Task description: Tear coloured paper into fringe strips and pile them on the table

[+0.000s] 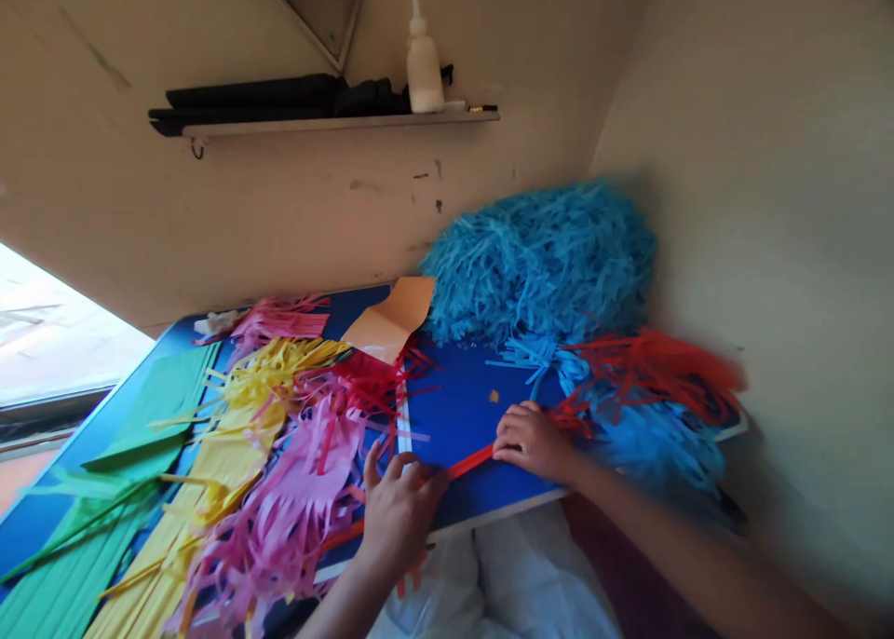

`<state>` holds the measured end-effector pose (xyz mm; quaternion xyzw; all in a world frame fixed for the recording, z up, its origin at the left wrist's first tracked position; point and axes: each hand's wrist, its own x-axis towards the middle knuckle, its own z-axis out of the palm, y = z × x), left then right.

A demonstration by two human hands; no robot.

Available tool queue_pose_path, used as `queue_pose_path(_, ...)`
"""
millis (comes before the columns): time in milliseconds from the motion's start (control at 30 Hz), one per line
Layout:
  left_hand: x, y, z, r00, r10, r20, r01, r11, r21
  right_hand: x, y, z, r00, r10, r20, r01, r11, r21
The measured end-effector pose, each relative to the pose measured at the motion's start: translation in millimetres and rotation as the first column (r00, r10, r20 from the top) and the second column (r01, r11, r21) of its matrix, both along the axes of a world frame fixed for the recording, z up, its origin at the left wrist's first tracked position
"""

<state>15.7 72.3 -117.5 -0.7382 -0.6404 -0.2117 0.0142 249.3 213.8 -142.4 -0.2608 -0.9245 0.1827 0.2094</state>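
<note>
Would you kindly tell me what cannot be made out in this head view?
Head view: part of the red strip, hidden under the left hand.
Head view: the near end of the green paper, cut off by the picture's lower left corner.
Head view: single strands at the right end of the red fringe, blurred.
Head view: the dark item at the shelf's right end, too small to identify.

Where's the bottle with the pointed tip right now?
In the head view, the bottle stands upright on the wall shelf, near its right end, beside black items.
</note>
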Motion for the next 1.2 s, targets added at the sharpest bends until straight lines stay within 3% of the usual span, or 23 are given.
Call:
queue_pose_path(167, -4, 4, 0.1, 0.977, 0.089, 0.194, -0.068, 0.991, -0.111, 3, 4, 3.0, 0.999, -0.031, 0.023, 0.033, 0.996, -0.085)
queue_pose_path(267, -4, 7, 2.4, 0.966, 0.13, 0.223, -0.095, 0.982, -0.162, 2, 5, 4.5, 0.997, -0.055, 0.046, 0.06, 0.993, -0.103)
queue_pose_path(533, 3, 13, 6.0, 0.972, 0.195, 0.13, -0.162, 0.959, -0.231, -5, 9, 20.8, 0.977, -0.057, 0.207, 0.092, 0.982, -0.163)
queue_pose_path(767, 9, 22, 19.0, 0.983, 0.185, -0.012, -0.177, 0.92, -0.349, -15, 14, 27.1, 0.944, -0.111, 0.31, 0.175, 0.967, -0.187)
queue_pose_path(867, 12, 21, 21.3, 0.986, 0.155, -0.061, -0.166, 0.942, -0.293, -19, 12, 31.4, 0.927, -0.152, 0.342, 0.219, 0.962, -0.164)
queue_pose_path(933, 13, 18, 18.5, 0.993, 0.08, -0.089, -0.096, 0.975, -0.198, -20, 8, 35.7, 0.921, -0.184, 0.345, 0.237, 0.964, -0.118)
queue_pose_path(1000, 13, 16, 12.9, 0.992, -0.021, -0.121, 0.009, 0.995, -0.104, -18, 1, 38.2, 0.939, -0.15, 0.308, 0.169, 0.985, -0.038)
queue_pose_path(1067, 12, 14, 7.3, 0.985, -0.085, -0.149, 0.08, 0.996, -0.041, -16, -5, 36.2, 0.973, -0.019, 0.229, 0.001, 0.997, 0.082)
queue_pose_path(1133, 12, 15, 4.2, 0.98, -0.119, -0.158, 0.119, 0.993, -0.009, -15, -8, 29.7, 0.98, 0.122, 0.156, -0.156, 0.962, 0.225)
queue_pose_path(1200, 13, 16, 4.1, 0.975, -0.145, -0.166, 0.147, 0.989, 0.001, -18, -10, 21.7, 0.974, 0.186, 0.134, -0.222, 0.91, 0.351)
